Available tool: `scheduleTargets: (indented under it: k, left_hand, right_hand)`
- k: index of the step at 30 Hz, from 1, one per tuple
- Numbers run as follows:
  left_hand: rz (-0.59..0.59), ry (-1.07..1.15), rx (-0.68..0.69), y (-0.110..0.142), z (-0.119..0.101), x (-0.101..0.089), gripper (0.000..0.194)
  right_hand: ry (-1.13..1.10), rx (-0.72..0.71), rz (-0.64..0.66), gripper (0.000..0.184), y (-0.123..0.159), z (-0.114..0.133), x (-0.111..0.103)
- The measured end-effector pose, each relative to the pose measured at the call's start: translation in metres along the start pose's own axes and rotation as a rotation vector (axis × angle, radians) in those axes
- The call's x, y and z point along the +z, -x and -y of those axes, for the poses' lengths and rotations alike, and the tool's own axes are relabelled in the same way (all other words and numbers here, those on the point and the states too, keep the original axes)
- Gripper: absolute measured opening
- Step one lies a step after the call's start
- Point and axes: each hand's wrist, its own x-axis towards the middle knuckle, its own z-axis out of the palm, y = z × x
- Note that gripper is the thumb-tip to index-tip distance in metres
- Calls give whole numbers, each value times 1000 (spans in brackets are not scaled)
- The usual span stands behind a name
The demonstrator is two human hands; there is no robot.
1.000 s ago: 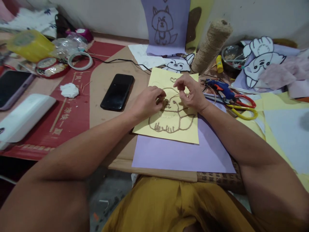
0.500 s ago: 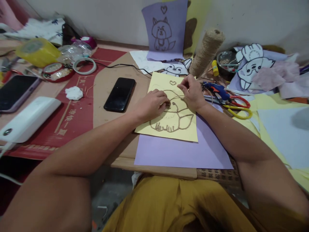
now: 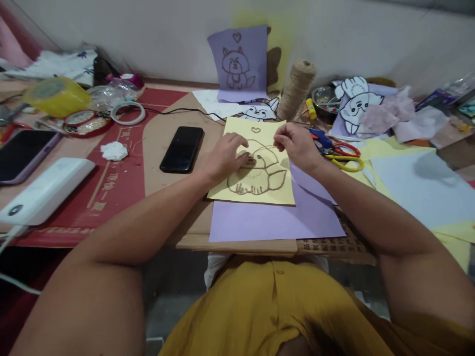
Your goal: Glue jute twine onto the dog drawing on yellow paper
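Observation:
A yellow sheet (image 3: 260, 193) carries an animal outline and a small heart, both made of brown twine. My left hand (image 3: 227, 155) rests over its left side, thumb and fingers apart near the outline's face. Beyond the sheet's right edge, my right hand (image 3: 297, 144) pinches a thin strand of twine (image 3: 265, 148) that runs back to the outline. Part of the face lies hidden by my left hand. Underneath is a larger purple sheet (image 3: 274, 222).
A black phone (image 3: 181, 149) lies on the left. Behind stand a twine spool (image 3: 297, 89) and a purple sheet with a twine fox (image 3: 237, 64). Scissors (image 3: 345, 157), a glue stick (image 3: 310, 109) and paper cut-outs (image 3: 356, 106) sit on the right, a white power bank (image 3: 46, 190) far left.
My left hand's fingers have spread and drawn back leftward from the outline's middle. My right hand has moved right and down relative to the yellow sheet. The whole view has shifted slightly.

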Motion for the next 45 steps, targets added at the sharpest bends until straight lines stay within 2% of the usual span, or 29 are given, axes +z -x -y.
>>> scheduleTargets:
  k: [2,5,7,10,15,18,21,25,27,30,33,35,37,41,43,45]
  left_hand:
    - [-43,47,-49,-3,2,-3,7]
    - [-76,134,-138,-7,4,-6,16]
    - [-96,177,-181,-9,2,-7,15]
    - [-129,227,-224,-10,-4,-8,12]
    - [-151,415,-223,-9,-20,-10,17]
    - [-189,503,-144,-10,-29,-11,31]
    - [-208,517,-86,-12,-42,-10,48]
    - [-147,479,44,-10,-71,-5,56]
    - [-62,481,208,-5,-89,-1,55]
    - [137,507,476,8,-115,3,45]
    - [189,480,825,22,-135,2,22]
    - [194,383,968,29,-143,-2,41]
    - [132,359,1017,34,-145,-5,51]
    - [37,218,1024,36,-137,-5,41]
    - [33,169,1038,35,-128,0,35]
    - [44,165,996,36,-121,6,31]
  right_hand:
    - [-24,18,-4,11,17,0,-6]
    - [-30,25,-41,15,37,-7,-13]
    - [38,-14,-110,24,44,-13,-18]
    - [155,-83,-205,41,47,-20,-27]
    - [196,-180,-257,64,44,-12,-38]
    - [132,-228,-298,72,43,0,-42]
    - [71,-243,-276,76,45,9,-46]
    - [3,-252,-254,80,48,14,-50]
    - [-42,-248,-283,79,49,14,-52]
    - [-107,-281,-328,73,48,13,-54]
    - [-141,-342,-274,64,47,9,-52]
    - [-136,-341,-219,57,47,5,-48]
    - [-95,-307,-192,44,48,0,-41]
    - [44,-274,-162,10,56,-10,-32]
    - [102,-261,-151,10,61,-15,-30]
    - [144,-224,-143,17,65,-20,-29]
